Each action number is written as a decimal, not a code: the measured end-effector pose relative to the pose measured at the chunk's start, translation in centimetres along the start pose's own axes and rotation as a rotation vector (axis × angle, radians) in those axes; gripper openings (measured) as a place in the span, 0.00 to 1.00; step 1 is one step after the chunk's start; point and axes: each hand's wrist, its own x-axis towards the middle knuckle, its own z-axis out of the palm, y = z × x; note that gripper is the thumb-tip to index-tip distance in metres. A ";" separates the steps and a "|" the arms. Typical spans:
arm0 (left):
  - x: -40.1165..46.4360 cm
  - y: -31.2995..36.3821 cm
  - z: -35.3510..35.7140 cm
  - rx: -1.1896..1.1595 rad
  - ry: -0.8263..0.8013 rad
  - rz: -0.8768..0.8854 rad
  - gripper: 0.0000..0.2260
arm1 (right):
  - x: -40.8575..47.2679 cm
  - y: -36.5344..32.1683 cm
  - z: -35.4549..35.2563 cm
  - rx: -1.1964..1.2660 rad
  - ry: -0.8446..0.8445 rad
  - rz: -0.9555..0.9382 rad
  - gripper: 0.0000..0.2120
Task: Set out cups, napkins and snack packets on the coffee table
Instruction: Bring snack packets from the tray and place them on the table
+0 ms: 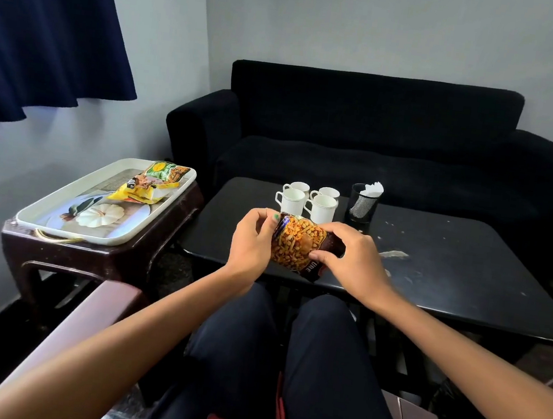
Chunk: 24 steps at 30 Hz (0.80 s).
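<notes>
Both hands on one snack packet (300,246) over the coffee table's (449,280) near edge: left hand (252,241) pinches its left side, right hand (349,252) has fingers curled round its right side. Four white cups (307,200) clustered at the far edge, napkins (374,188) in a mesh holder (363,205) just beside them. Two more packets (154,181) on the tray (62,198) at its far end.

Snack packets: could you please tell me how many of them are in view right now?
3. One snack packet is held in both hands over the coffee table; a yellow packet and a green packet lie overlapping on the tray. More could hide beneath them.
</notes>
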 end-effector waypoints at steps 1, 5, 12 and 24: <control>-0.1 0.0 -0.1 0.013 -0.031 0.021 0.05 | 0.0 0.2 0.0 -0.036 0.009 -0.014 0.18; -0.1 0.0 -0.6 0.149 -0.138 0.184 0.01 | 0.0 0.7 -0.3 -0.251 0.038 -0.143 0.18; 0.3 -0.1 -1.6 0.364 -0.092 0.294 0.04 | 0.0 1.0 -0.5 -0.384 0.025 -0.242 0.18; 0.5 -0.1 -1.8 0.493 -0.320 0.113 0.04 | -0.3 1.5 -1.0 -0.540 -0.005 -0.356 0.22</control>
